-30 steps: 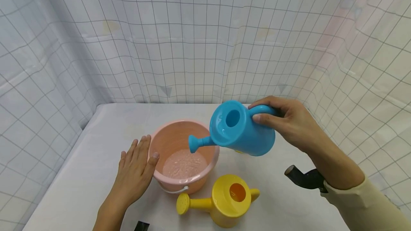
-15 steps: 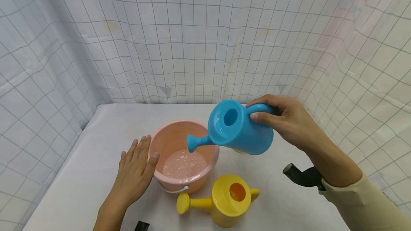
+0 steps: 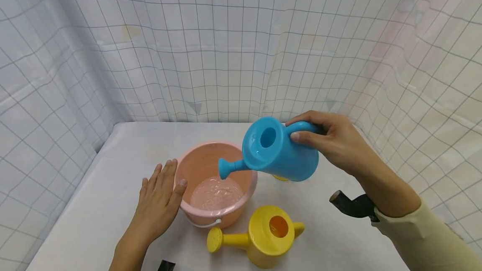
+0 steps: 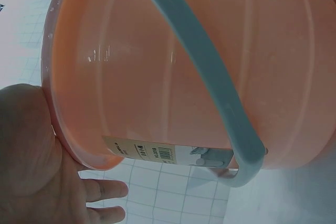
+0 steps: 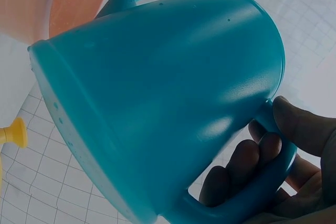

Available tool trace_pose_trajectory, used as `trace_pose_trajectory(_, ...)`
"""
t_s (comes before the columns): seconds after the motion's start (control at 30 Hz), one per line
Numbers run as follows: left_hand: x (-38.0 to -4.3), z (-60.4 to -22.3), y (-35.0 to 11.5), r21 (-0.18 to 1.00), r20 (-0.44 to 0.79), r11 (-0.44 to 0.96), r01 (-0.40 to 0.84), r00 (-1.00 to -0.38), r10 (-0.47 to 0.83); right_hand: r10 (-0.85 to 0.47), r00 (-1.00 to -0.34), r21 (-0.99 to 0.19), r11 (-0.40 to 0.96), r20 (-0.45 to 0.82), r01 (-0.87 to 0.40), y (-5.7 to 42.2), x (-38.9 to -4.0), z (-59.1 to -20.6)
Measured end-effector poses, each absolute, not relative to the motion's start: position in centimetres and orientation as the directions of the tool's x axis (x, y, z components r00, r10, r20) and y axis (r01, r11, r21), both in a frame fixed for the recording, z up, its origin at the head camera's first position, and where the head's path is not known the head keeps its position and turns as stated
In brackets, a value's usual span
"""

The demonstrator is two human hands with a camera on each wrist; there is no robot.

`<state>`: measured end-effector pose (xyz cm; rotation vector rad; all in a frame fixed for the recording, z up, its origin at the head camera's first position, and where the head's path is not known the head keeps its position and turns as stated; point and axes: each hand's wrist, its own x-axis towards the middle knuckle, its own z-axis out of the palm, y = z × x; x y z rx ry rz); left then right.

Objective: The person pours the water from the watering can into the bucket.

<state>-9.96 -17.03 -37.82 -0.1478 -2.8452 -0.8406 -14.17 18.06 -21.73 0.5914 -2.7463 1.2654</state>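
My right hand grips the handle of a blue watering can, fingers curled round it in the right wrist view. The can is held in the air, tilted left, its spout over a pink bucket. Rippled water covers the bucket's bottom. With straight fingers, my left hand touches the bucket's left rim. The left wrist view shows the bucket's pale handle and a label on its side. A yellow watering can stands in front of the bucket, spout pointing left.
Part of a yellow thing shows beneath the blue can, mostly hidden. The white table is enclosed at the back and sides by white grid-patterned curtains. A black strap mount sits on the right wrist.
The right hand and the blue watering can have shifted slightly left, bringing the spout a little farther over the bucket. The left hand, bucket and yellow can stay in place.
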Motion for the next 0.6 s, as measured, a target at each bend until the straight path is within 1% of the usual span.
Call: trace_pose_trajectory(0.6,-9.95,-37.74,-17.06,0.535,0.188,0.833,0.142,-0.981,0.047,-0.331,-0.919,-0.706,0.597,0.214,-0.38,17.79,-14.55,-21.66)
